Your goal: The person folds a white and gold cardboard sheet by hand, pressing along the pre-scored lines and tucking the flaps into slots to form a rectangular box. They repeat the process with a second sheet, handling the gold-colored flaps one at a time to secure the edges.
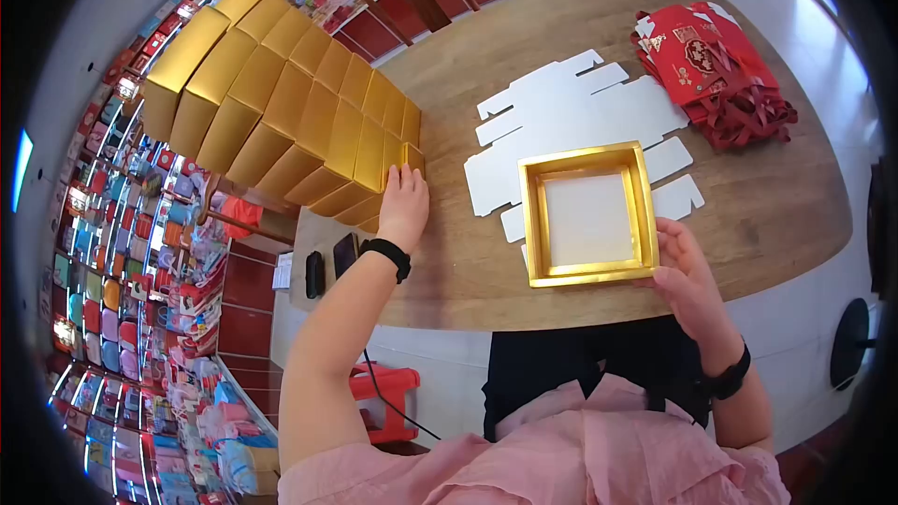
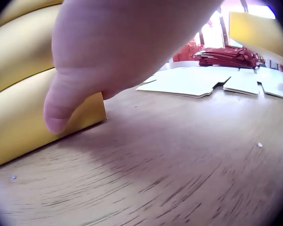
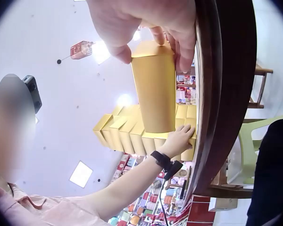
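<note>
My right hand (image 1: 687,271) grips an open square gold box (image 1: 639,196) by its right side, near the front corner. The box has a pale inner bottom and is raised over the table; the right wrist view shows its long gold side (image 3: 153,94) with fingers at one end. My left hand (image 1: 405,208) rests against the near end of a large stack of gold boxes (image 1: 309,122). Its thumb (image 2: 56,120) lies on the face of a bottom gold box (image 2: 23,125) in the left wrist view, where the other fingers are mostly hidden.
Flat white cardboard blanks (image 1: 561,117) lie mid-table, partly under the raised box. Red printed bags (image 1: 702,61) with ribbon handles are piled at the right. A phone (image 1: 346,252) and a black case (image 1: 314,274) lie by the left edge. A red stool (image 1: 388,402) stands below.
</note>
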Tool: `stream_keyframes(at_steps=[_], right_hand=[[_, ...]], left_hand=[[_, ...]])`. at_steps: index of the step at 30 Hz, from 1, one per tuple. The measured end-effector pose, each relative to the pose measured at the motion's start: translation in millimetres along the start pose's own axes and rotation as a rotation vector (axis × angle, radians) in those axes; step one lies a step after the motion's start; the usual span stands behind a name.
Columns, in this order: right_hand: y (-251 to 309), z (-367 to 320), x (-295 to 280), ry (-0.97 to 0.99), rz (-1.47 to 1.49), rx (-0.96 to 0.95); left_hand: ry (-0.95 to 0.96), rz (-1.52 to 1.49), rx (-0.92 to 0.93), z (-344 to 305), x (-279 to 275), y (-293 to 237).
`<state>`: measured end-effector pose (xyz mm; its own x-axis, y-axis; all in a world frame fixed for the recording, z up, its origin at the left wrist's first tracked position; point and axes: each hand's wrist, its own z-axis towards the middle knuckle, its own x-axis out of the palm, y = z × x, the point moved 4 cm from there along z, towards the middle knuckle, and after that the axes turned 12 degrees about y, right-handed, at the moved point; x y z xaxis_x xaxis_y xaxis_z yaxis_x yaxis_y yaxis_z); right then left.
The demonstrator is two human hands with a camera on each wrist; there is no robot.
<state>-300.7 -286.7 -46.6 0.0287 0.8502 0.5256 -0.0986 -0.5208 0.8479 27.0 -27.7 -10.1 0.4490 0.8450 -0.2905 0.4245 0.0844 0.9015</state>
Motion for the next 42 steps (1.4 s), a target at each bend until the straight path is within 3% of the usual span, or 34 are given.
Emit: stream_keyframes(at_steps=[12, 17, 20, 30, 33, 35, 37, 39, 41, 42], right_hand=[[6, 2, -4, -0.008, -0.025, -0.009], [6, 1, -4, -0.033, -0.029, -0.009], [7, 2, -3, -0.036, -0.036, -0.003], [7, 2, -1, -0.056, -0.077, 0.014], [7, 2, 1, -0.065, -0.085, 0.017], [8, 2, 2, -0.127, -0.118, 0.036], [5, 5, 8, -0.129, -0.114, 0.009], [2, 9, 15, -0.125, -0.117, -0.009], [0, 15, 22, -0.125, -0.131, -0.003], [-3, 18, 25, -0.114, -0.134, 0.007]], left_hand=[[-0.085, -0.044, -0.001, 11, 20, 5], [-0.255, -0.071, -0.053, 23, 41, 6], [-0.149, -0.087, -0.047, 26, 40, 11], [-0.199, -0.102, -0.049, 30, 50, 15], [-0.306, -0.231, -0.015, 18, 32, 11], [-0.419, -0.486, -0.056, -14, -21, 13], [-0.573, -1.127, 0.124, -41, -54, 3], [-0.740, -1.396, 0.285, -84, -94, -13], [-0.861, -1.338, 0.438, -121, -126, -22], [-0.855, -1.348, 0.425, -132, -131, -23]])
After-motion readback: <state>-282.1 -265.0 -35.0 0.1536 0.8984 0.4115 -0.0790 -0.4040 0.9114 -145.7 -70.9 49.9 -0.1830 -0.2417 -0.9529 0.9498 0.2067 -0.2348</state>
